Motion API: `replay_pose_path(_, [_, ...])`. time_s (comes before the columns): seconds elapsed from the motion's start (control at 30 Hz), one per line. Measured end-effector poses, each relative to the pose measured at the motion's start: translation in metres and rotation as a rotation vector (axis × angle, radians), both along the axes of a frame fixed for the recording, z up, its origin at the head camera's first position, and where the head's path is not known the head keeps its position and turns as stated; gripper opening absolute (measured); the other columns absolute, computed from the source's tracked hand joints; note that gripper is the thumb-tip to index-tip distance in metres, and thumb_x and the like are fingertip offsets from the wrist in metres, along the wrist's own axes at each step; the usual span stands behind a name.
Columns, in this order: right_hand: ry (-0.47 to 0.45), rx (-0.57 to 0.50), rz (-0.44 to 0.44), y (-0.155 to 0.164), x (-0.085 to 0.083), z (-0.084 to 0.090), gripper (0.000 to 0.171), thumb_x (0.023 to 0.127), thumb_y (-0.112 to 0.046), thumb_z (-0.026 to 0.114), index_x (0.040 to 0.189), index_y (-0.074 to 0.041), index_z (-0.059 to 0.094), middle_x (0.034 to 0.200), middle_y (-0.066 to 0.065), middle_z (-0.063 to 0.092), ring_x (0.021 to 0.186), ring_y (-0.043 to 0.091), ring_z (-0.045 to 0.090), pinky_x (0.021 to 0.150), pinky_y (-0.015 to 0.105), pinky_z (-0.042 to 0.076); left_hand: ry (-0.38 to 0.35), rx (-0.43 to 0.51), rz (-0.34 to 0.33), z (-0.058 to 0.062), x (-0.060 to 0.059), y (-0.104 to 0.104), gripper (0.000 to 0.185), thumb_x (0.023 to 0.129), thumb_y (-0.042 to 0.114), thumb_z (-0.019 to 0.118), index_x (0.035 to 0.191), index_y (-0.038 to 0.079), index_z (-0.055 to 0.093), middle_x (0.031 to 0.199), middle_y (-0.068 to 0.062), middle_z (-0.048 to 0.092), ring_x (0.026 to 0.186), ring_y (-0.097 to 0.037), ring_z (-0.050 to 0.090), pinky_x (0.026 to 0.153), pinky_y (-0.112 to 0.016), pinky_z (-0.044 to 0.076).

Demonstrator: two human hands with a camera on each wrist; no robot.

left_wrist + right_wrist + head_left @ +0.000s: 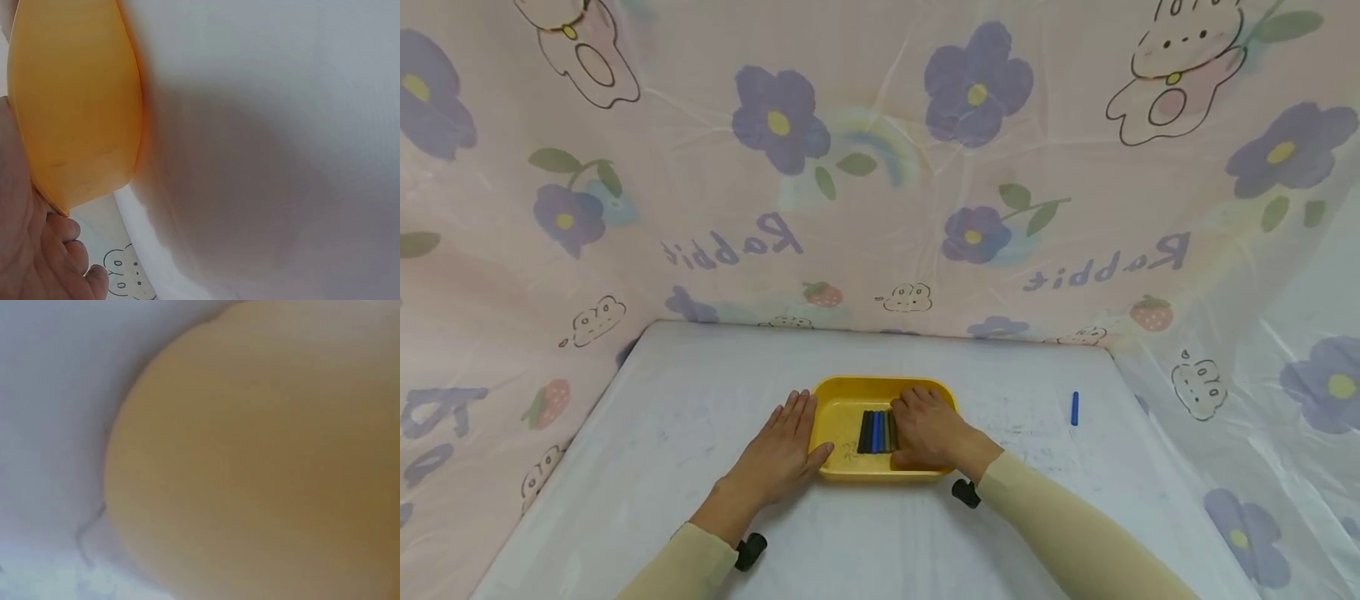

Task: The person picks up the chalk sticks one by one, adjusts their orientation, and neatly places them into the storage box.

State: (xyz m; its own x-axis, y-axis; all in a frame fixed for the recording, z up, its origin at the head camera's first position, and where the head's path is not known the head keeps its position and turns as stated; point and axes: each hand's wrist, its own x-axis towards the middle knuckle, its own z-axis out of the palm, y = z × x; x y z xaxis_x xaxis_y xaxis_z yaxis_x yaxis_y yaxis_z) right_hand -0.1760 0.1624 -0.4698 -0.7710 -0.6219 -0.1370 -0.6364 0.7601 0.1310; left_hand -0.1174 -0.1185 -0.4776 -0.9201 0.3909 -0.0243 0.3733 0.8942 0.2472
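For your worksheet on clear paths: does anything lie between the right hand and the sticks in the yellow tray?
Nothing visible does. The right hand rests in the yellow tray, right beside the sticks.

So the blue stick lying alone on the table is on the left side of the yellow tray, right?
Not quite. The lone blue stick lies on the table to the right of the yellow tray, past the right hand. The head view shows it. It does lie alone, apart from the sticks in the tray.

Home-like table booth (rabbit-print curtain (880,167) surround).
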Motion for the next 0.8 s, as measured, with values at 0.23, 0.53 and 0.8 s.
replay_pose_path(0.23, [0.089, -0.178, -0.045, 0.027, 0.009, 0.019, 0.069, 0.090, -0.048, 0.078, 0.136, 0.000, 0.063, 0.127, 0.014, 0.065, 0.113, 0.031, 0.054, 0.095, 0.046, 0.048, 0.009, 0.009, -0.007, -0.002, 0.001, -0.001, 0.085, 0.111, 0.050, 0.047, 0.164, -0.010, 0.018, 0.172, -0.028, 0.020, 0.162, -0.042, 0.017, 0.131, -0.056, 0.021])
replay_pose_path(0.53, [0.324, -0.315, -0.136, 0.108, 0.005, 0.036, 0.057, 0.088, -0.033, 0.082, 0.128, 0.004, 0.065, 0.119, 0.019, 0.066, 0.108, 0.037, 0.057, 0.089, 0.051, 0.051, -0.002, 0.017, 0.008, 0.000, -0.001, 0.002, 0.086, 0.110, 0.050, 0.048, 0.164, -0.009, 0.017, 0.173, -0.026, 0.019, 0.162, -0.041, 0.017, 0.132, -0.056, 0.020])
replay_pose_path(0.8, [0.419, -0.216, -0.205, 0.194, 0.000, 0.025, 0.058, 0.084, -0.028, 0.082, 0.124, 0.010, 0.064, 0.114, 0.026, 0.066, 0.107, 0.047, 0.059, 0.083, 0.061, 0.050, -0.012, 0.020, 0.005, 0.000, -0.001, 0.001, 0.086, 0.111, 0.051, 0.046, 0.165, -0.009, 0.016, 0.173, -0.026, 0.019, 0.163, -0.041, 0.016, 0.132, -0.056, 0.020])
